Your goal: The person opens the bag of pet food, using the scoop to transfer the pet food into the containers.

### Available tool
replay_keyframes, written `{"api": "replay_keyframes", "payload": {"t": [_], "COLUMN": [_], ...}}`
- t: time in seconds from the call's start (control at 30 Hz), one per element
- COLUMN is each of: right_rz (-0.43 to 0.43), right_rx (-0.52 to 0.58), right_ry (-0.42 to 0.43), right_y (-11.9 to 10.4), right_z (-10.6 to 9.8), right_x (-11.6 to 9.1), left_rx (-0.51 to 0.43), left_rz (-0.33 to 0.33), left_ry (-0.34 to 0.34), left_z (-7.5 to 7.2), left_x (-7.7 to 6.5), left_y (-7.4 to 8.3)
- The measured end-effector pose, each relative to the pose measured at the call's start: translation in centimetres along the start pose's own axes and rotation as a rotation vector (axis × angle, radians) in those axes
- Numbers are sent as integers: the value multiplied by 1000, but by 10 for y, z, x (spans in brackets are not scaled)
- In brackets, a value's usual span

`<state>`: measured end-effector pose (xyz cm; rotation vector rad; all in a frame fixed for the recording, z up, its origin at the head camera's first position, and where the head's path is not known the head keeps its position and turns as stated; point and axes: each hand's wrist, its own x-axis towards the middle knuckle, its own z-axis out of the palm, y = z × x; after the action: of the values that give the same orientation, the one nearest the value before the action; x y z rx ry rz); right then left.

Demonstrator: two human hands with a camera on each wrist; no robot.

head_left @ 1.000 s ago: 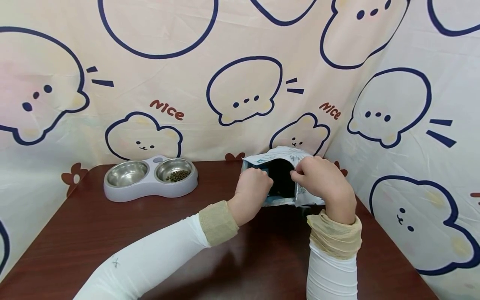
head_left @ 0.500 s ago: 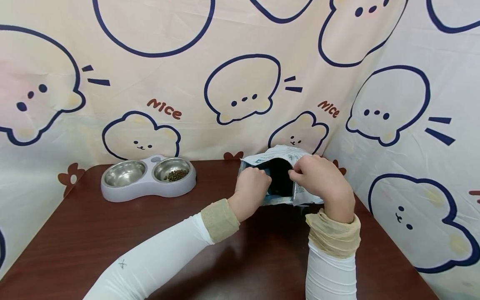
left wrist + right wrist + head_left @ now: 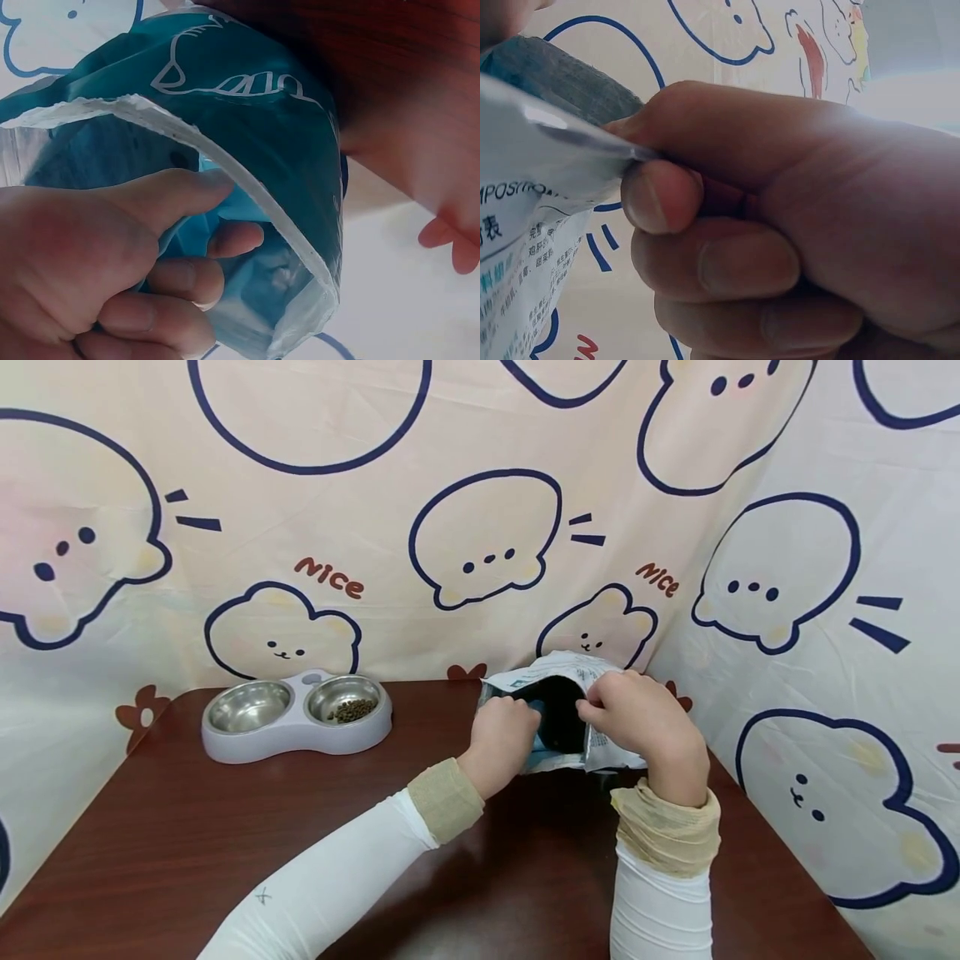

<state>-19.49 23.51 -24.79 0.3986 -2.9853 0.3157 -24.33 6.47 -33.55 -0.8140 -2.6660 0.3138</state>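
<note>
A teal and white printed bag [image 3: 543,671] stands at the right rear of the table, its mouth pulled wide and dark inside. My left hand [image 3: 498,739] is at the left side of the mouth. In the left wrist view, that hand [image 3: 112,255] has its thumb and index finger pinching blue film at the opening, while the other fingers curl below. My right hand [image 3: 652,722] holds the opposite side. Close up in the right wrist view, the right hand [image 3: 780,187] pinches the bag's white printed edge [image 3: 532,187] between thumb and index finger. The bag's contents are too dark to see.
A light grey double pet bowl [image 3: 296,727] sits at the left rear of the dark red-brown table [image 3: 315,802]. Brown kibble [image 3: 354,711] lies in its right metal bowl [image 3: 318,693]. A cartoon-printed cloth [image 3: 480,435] hangs behind and at the sides.
My left forearm has swung slightly to the right. More blue film shows beside the left hand inside the mouth. Both hands keep their hold on the bag.
</note>
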Motion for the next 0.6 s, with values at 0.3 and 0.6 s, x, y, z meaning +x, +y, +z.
{"api": "replay_keyframes", "payload": {"t": [0.3, 0.6], "right_rz": [-13, 12], "right_rx": [1, 0], "right_ry": [9, 24], "right_y": [-3, -1], "right_z": [0, -2], "right_x": [1, -1], "left_rx": [-18, -40], "left_rz": [-21, -20], "left_ry": [9, 60], "left_z": [9, 8], "left_x": [1, -3], "left_y": [-1, -1]}}
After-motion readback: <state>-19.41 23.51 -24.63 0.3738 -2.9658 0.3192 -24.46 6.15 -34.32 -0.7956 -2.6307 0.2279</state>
